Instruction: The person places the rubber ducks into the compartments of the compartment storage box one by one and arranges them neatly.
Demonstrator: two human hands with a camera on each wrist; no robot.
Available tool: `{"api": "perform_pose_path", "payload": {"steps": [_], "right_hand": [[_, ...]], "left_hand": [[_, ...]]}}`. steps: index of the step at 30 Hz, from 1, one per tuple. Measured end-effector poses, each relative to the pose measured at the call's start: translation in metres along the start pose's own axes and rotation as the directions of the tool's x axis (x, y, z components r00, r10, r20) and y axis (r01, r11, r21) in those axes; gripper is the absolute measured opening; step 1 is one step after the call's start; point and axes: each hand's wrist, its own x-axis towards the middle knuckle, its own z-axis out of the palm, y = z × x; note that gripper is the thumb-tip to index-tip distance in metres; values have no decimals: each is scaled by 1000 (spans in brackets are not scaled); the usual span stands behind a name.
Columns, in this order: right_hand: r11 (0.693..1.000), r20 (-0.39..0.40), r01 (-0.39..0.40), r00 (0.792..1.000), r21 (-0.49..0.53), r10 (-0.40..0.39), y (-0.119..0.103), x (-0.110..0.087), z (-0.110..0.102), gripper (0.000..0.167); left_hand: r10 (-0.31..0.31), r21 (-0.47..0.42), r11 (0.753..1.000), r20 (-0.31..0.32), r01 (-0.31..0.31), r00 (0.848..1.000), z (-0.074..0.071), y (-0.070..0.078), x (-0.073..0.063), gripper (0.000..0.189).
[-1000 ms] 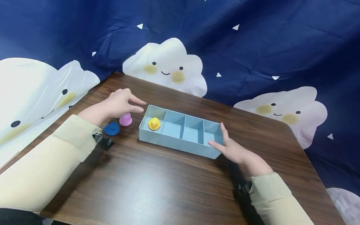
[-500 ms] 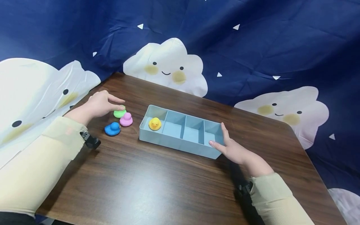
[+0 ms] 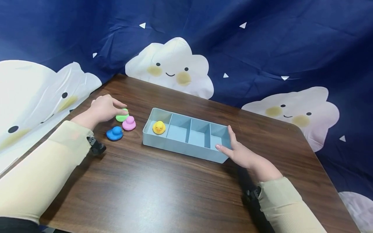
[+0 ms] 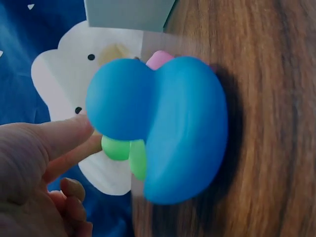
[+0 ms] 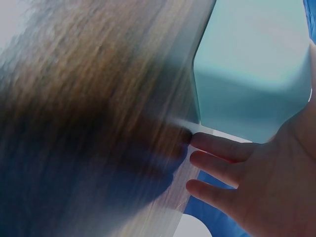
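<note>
My left hand (image 3: 103, 108) is at the light green rubber duck (image 3: 122, 115), its thumb and index finger pinching the duck's head. In the left wrist view, the blue rubber duck (image 4: 185, 128) covers most of the green one (image 4: 116, 149). A pink rubber duck (image 3: 129, 123) stands right beside the green one, with the blue duck nearer the front. My right hand (image 3: 243, 155) rests against the right end of a light blue divided box (image 3: 183, 147). Its thumb lies over the front rim, and its other fingers extend straight along the end wall (image 5: 252, 89).
A yellow rubber duck (image 3: 159, 127) sits in the box's leftmost compartment. The brown wooden table (image 3: 163, 191) extends in front of the box. Behind the table hangs a dark blue cloth (image 3: 221, 29) with white clouds on it.
My left hand moved left from beside the box to the green duck and closed its thumb and index finger on it. My right hand has stayed at the box.
</note>
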Motion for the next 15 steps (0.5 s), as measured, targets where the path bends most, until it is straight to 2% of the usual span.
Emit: {"api": "perform_pose_path", "payload": {"steps": [7,15], "right_hand": [[1000,-3,-5,1000,-2,5,0,0,0,102],[1000,-8,-6,1000,-3,5,0,1,1,102]], "left_hand": [[-54,15,998,1,54,999,5,-2,5,49],[-80,-3,997,-10,80,997,10,-3,4,50]]}}
